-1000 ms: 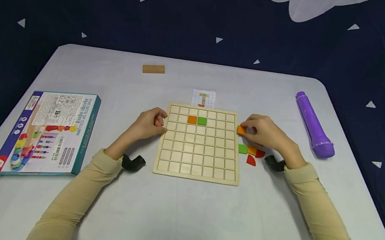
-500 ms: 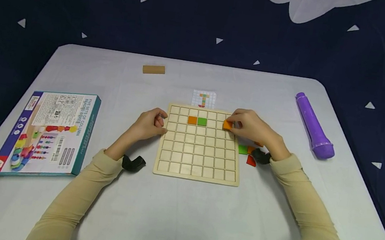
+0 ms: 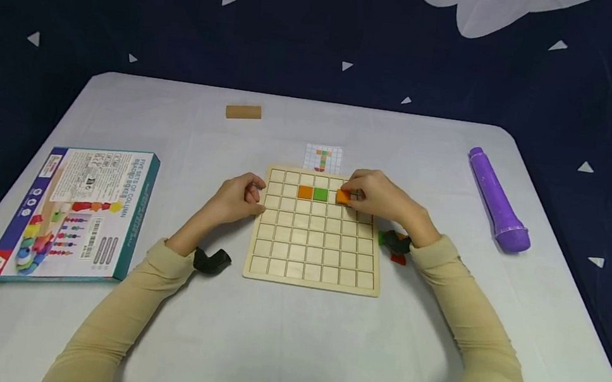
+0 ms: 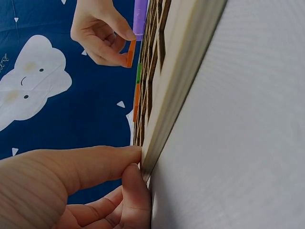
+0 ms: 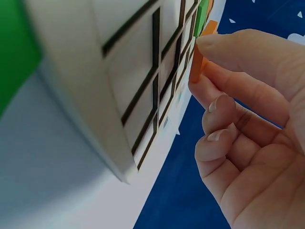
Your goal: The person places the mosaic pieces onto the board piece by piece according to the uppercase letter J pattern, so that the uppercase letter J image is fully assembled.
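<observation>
My right hand (image 3: 379,195) pinches an orange square tile (image 3: 343,197) between thumb and fingertips over the upper right of the gridded wooden board (image 3: 307,237). In the right wrist view the tile (image 5: 202,52) is tilted close to the grid. An orange tile (image 3: 304,192) and a green tile (image 3: 319,194) lie side by side in the board's second row, just left of the held one. My left hand (image 3: 233,198) touches the board's left edge with thumb and fingertip. A small pattern card (image 3: 323,158) with a coloured figure lies behind the board.
Loose tiles, among them a red piece (image 3: 398,260), lie right of the board, partly hidden by a black wrist strap (image 3: 396,242). A purple tube (image 3: 499,202) lies at the right, a toy box (image 3: 74,213) at the left, and a brown block (image 3: 243,112) at the back.
My right hand has carried the orange tile leftward from beside the board to over its second row, near the green tile. My left hand has stayed at the board's left edge.
</observation>
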Demonstrator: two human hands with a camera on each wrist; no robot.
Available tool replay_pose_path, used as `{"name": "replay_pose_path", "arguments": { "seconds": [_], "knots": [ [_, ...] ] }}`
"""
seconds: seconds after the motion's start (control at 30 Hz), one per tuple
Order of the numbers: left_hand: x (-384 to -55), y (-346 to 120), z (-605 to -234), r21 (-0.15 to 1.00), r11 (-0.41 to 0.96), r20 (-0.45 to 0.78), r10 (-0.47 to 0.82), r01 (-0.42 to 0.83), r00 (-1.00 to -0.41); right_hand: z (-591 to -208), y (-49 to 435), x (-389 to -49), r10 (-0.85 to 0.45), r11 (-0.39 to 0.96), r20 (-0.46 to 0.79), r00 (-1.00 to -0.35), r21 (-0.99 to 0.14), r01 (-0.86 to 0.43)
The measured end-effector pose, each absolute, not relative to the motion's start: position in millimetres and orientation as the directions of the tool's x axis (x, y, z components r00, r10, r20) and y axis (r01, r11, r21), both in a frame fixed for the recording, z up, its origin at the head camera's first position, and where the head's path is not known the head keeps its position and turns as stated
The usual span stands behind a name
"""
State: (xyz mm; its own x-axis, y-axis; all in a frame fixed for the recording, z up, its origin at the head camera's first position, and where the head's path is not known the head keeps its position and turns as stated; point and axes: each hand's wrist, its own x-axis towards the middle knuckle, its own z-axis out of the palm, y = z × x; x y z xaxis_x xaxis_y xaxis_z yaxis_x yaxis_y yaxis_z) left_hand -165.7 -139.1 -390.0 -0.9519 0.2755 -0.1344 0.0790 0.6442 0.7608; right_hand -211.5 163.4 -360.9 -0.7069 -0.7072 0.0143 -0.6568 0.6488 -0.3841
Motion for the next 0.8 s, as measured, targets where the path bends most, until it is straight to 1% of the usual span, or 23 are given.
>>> {"name": "replay_pose_path", "arguments": {
  "seconds": [0.33, 0.63, 0.8],
  "knots": [
    [-166.2, -139.2, -390.6, 0.764, 0.641, -0.138, 0.277, 0.076, -0.951, -363.5, 151.8, -214.0, -0.730, 0.635, -0.004, -0.684, -0.374, -0.676],
    [-165.3, -139.0, -389.0, 0.766, 0.638, -0.138, 0.275, 0.073, -0.951, -362.6, 147.9, -214.0, -0.726, 0.647, -0.023, -0.688, -0.363, -0.671],
    [-165.1, -139.6, -389.5, 0.763, 0.642, -0.136, 0.274, 0.076, -0.952, -362.4, 147.1, -214.6, -0.734, 0.642, -0.017, -0.679, -0.346, -0.684]
  ]
}}
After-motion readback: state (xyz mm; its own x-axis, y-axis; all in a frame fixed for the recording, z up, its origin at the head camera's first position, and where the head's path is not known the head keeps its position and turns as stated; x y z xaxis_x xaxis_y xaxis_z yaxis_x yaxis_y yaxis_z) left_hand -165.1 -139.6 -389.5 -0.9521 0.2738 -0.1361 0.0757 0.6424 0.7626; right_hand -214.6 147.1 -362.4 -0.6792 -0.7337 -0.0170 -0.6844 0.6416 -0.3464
